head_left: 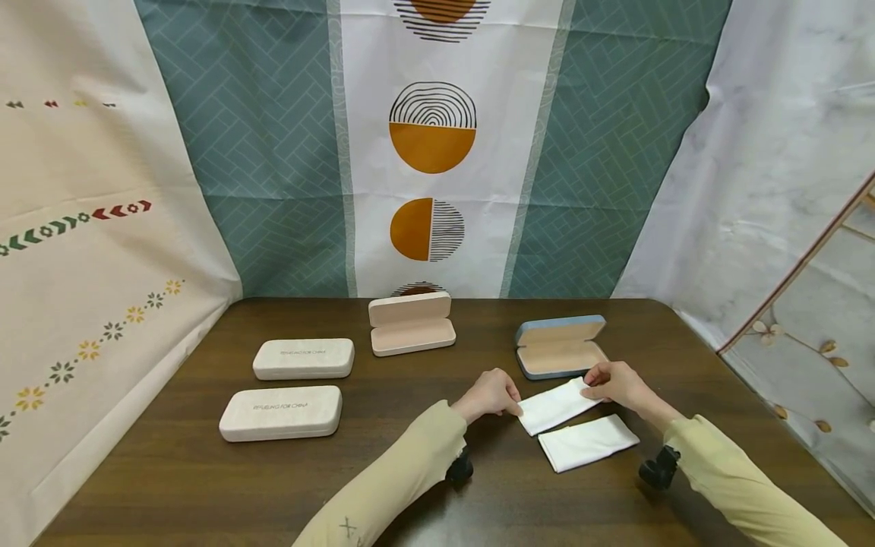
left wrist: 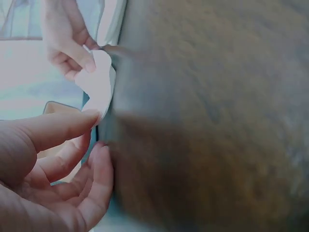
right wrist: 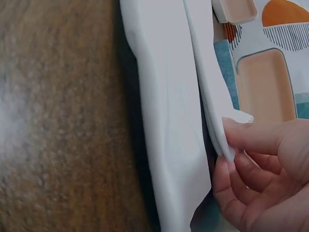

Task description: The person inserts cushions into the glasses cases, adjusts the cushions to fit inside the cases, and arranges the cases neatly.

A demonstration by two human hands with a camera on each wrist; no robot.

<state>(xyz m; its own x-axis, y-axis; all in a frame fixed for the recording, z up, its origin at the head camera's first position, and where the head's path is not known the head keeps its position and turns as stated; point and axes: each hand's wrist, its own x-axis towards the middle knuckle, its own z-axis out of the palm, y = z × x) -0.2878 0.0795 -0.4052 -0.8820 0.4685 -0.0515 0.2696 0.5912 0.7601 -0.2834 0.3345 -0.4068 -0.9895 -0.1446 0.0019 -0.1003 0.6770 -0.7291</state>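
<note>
One backdrop: patterned hanging [head_left: 437,144], teal and white with orange half-discs, rising behind the work.
Bench: dark brown top [head_left: 171,486] carrying everything we note below.
Shut cases: two pale ones, the far case [head_left: 304,358] and the near case [head_left: 281,414], at the left; we find the lettering too small to read with confidence.
Open cases: white case [head_left: 413,327] at the back; blue case [head_left: 560,349] to the right, lid raised, just beyond the cloths.
Held cloth: white folded strip [head_left: 557,406], stretched between both hands in front of the blue case; we cannot tell whether its middle touches the bench.
Loose cloth: second white strip [head_left: 588,442], lying on the bench just nearer to us.
Left hand: narrow pinch [head_left: 488,393], thumb and finger on the strip's left end.
Right hand: also pinching [head_left: 618,384], at the far right corner.
Handling: we judge the fabric light, limp and hard to damage; layers may slide or fall open.
Grip points: the short ends, we suggest, with every layer caught in the pinch.
</note>
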